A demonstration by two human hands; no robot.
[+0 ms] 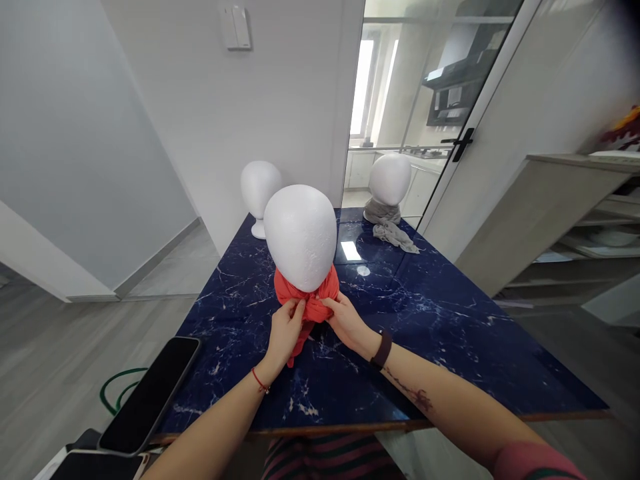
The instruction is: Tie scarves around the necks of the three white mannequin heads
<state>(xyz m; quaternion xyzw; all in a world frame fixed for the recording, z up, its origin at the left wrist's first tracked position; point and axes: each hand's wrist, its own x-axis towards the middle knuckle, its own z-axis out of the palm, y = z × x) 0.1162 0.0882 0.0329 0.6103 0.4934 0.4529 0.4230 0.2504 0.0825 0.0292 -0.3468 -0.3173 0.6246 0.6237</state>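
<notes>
A white foam mannequin head (pixel 301 233) stands upright in front of me on the blue table. Wrapped around its neck is a red scarf (pixel 287 287), gathered at the front, with one end hanging toward the lower left. My left hand (pixel 287 330) pinches the scarf just below the chin. On the other side, my right hand (pixel 349 321) grips the bunched cloth, its thumb on top and its other fingers partly hidden behind the fabric. Both hands nearly meet at the gathered part; whether it is knotted I cannot tell.
Behind stand a bare mannequin head (pixel 260 189) at left and another head (pixel 391 179) at right with a grey scarf (pixel 395 235) round its neck. A phone (pixel 153 393) lies at the left table edge. A shelf unit (pixel 560 213) is at right.
</notes>
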